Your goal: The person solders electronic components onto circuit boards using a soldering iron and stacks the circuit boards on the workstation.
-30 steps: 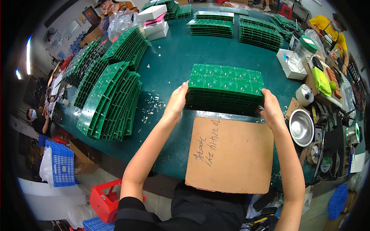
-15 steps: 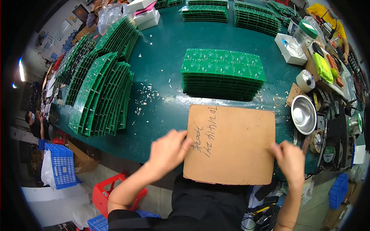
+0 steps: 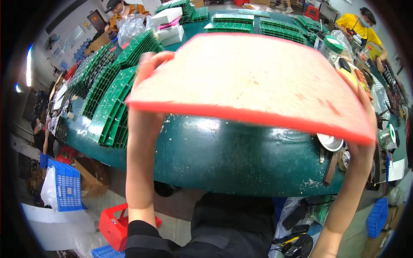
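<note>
A pale, red-edged board (image 3: 254, 81) is gripped at its left and right sides by the left hand (image 3: 149, 71) and right hand (image 3: 360, 96), raised over the green table (image 3: 241, 159); circuit boards (image 3: 112, 107) are stacked left.

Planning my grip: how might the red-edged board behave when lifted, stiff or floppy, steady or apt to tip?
The red-edged board seems fairly stiff: it spans the left hand and right hand without clear sag. Being broad and held at its sides, it would probably tip if one hand let go.
</note>
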The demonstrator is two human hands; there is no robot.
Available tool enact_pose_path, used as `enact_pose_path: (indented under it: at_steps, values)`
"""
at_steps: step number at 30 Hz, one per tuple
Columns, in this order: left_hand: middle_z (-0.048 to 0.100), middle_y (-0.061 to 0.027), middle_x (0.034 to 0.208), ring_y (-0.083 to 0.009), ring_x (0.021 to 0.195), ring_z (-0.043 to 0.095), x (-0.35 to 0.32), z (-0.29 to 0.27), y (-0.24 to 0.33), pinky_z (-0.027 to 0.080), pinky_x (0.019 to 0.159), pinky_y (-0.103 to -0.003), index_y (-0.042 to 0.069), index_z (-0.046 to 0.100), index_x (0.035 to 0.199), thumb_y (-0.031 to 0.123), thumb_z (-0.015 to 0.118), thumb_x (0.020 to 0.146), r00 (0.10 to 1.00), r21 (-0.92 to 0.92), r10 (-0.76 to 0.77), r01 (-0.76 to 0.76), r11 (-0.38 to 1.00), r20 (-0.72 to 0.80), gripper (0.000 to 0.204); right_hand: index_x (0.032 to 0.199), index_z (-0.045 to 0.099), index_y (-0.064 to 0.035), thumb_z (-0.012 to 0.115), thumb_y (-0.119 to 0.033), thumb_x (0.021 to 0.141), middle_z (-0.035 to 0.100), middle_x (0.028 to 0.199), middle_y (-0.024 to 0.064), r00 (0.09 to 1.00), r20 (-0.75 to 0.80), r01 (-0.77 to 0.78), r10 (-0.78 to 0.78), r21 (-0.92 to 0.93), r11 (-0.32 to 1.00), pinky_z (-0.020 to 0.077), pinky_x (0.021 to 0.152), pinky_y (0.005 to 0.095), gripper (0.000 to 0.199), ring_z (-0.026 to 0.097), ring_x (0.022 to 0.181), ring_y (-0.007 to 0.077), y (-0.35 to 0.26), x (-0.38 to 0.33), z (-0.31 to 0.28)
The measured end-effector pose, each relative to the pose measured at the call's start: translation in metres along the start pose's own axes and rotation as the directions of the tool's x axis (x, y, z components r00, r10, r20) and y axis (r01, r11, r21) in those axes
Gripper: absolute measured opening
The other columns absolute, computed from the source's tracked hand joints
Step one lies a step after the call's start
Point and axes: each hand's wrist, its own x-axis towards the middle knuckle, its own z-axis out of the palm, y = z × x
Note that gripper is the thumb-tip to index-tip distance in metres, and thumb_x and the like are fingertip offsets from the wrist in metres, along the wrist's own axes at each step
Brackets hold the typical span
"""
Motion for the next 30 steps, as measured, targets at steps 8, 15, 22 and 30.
enact_pose_path:
  at_steps: [8, 15, 22, 30]
  values:
    - [0.068, -0.0054, 0.095, -0.0094, 0.082, 0.064, 0.044, 0.045, -0.115, 0.051, 0.076, -0.024, -0.004, 0.064, 0.109, 0.018, 0.063, 0.090, 0.828, -0.351, -0.511, 0.561, 0.750, 0.230, 0.029, 0.117, 0.060, 0.0099, 0.069, -0.011, 0.086, 0.068, 0.104, 0.0126, 0.976, -0.063, -0.213, 0.208, -0.078, 0.974, 0.0535, 0.078, 0.0262, 0.039, 0.067, 0.088, 0.0160, 0.112, 0.103, -0.024]
    - [0.068, -0.0052, 0.090, -0.0087, 0.077, 0.063, 0.036, 0.048, -0.161, 0.050, 0.073, -0.023, -0.001, 0.065, 0.106, 0.023, 0.067, 0.087, 0.729, -0.153, -0.637, 0.680, 0.717, 0.250, 0.031, 0.117, 0.061, 0.0089, 0.071, -0.017, 0.086, 0.068, 0.104, 0.0120, 0.942, -0.085, -0.334, 0.324, -0.162, 0.928, 0.0541, 0.077, 0.0260, 0.041, 0.067, 0.088, 0.0140, 0.149, 0.114, -0.028]
    - [0.069, -0.0088, 0.090, -0.0122, 0.072, 0.067, 0.041, 0.041, -0.165, 0.054, 0.067, -0.026, -0.004, 0.065, 0.103, 0.023, 0.069, 0.086, 0.616, -0.175, -0.697, 0.782, 0.599, 0.367, 0.032, 0.120, 0.057, 0.0105, 0.068, -0.016, 0.089, 0.067, 0.107, 0.0144, 0.904, -0.053, -0.427, 0.424, -0.144, 0.893, 0.0551, 0.079, 0.0285, 0.042, 0.067, 0.089, 0.0171, 0.142, 0.118, -0.026]
    - [0.069, -0.0132, 0.100, -0.0191, 0.085, 0.069, 0.041, 0.036, -0.125, 0.056, 0.081, -0.032, -0.007, 0.062, 0.107, 0.016, 0.069, 0.085, 0.593, -0.389, -0.678, 0.802, 0.452, 0.434, 0.033, 0.122, 0.056, 0.0079, 0.069, -0.011, 0.088, 0.066, 0.111, 0.0142, 0.957, -0.003, -0.289, 0.289, 0.026, 0.957, 0.0553, 0.084, 0.0297, 0.041, 0.067, 0.094, 0.0170, 0.128, 0.100, -0.027]
